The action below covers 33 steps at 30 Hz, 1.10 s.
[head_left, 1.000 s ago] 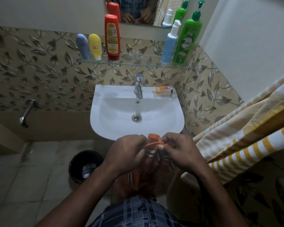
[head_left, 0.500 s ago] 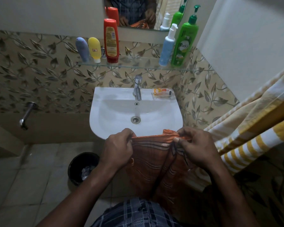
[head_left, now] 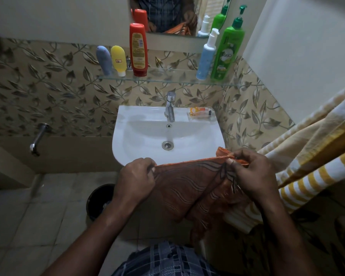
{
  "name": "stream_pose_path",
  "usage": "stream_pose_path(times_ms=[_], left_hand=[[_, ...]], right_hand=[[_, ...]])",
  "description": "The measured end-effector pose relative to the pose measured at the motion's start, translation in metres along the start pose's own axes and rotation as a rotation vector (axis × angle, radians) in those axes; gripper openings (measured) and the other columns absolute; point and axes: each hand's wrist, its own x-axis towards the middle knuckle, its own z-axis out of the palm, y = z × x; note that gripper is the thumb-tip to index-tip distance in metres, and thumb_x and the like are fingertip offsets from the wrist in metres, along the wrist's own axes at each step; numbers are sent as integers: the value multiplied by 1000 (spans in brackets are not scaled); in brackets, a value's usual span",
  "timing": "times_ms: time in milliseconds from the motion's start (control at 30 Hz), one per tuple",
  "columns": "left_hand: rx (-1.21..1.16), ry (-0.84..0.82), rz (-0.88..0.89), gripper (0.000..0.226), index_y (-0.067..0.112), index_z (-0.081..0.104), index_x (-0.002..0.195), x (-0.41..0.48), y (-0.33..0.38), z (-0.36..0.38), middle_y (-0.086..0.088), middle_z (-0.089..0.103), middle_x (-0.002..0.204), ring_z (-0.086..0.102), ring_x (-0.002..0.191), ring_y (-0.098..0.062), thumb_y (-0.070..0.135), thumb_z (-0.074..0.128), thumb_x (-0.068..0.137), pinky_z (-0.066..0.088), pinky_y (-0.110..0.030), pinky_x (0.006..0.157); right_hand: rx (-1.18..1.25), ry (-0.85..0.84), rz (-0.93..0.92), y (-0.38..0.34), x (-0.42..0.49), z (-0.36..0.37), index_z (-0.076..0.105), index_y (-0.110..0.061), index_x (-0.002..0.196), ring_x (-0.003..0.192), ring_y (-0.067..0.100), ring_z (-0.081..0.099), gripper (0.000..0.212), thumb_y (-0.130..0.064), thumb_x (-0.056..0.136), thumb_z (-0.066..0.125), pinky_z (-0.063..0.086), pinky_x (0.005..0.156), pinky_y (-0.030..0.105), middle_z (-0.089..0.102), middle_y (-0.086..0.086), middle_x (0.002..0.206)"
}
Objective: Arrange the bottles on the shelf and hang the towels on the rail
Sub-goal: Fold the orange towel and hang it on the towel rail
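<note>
My left hand and right hand each pinch the top edge of the orange towel, fingers curled round the cloth. They hold it stretched level between them, just in front of the sink. The towel is thin woven fabric, rust-orange with dark wavy lines. It hangs in soft folds down to my checked shirt, and a bunched corner sticks up above my right thumb.

Close to my right arm a thicker towel in cream and yellow stripes drapes slantwise; I cannot tell what carries it. The sink is smooth white ceramic with a rounded front, a metal tap and a small orange packet on its back ledge.

Above it the glass shelf carries a grey-blue tube, a yellow tube and a tall red bottle at the left. A pale blue pump bottle stands just beside a green pump bottle at the right.

Leaf-patterned tiles cover the wall, and a round black bin stands on the floor under my left forearm.
</note>
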Motion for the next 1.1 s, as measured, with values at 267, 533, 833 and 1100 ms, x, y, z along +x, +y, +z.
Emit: stream_pose_path(times_ms=[267, 533, 833, 1100], left_hand=[[-313, -220, 82, 15, 29, 63, 94, -4, 17, -20, 12, 73, 81, 69, 78, -10, 16, 64, 87, 57, -39, 75], [-638, -600, 150, 53, 10, 83, 109, 0, 38, -22, -4, 79, 108, 75, 101, -26, -9, 46, 77, 61, -32, 89], [-200, -360, 546, 17, 27, 80, 105, 2, 45, -20, 12, 74, 102, 71, 91, -9, 24, 75, 89, 61, -40, 77], [-157, -266, 592, 12, 24, 75, 99, 2, 45, -25, 8, 60, 122, 60, 95, -10, 22, 78, 87, 53, -29, 70]], right_hand=[[-38, 30, 23, 3, 2, 14, 78, -20, 92, 85, 20, 69, 4, -19, 88, 79, 51, 78, 32, 74, -4, 87], [-23, 0, -9, -9, -6, 29, 78, -23, 89, 80, 15, 64, 6, -17, 88, 79, 42, 71, 27, 68, -11, 79], [-2, -67, -94, -15, -12, 44, 78, -22, 88, 77, 14, 69, 4, -18, 87, 79, 51, 70, 29, 75, -8, 81], [9, -106, -124, -18, -11, 52, 78, -23, 92, 77, 9, 70, 5, -22, 87, 80, 52, 69, 27, 76, -10, 81]])
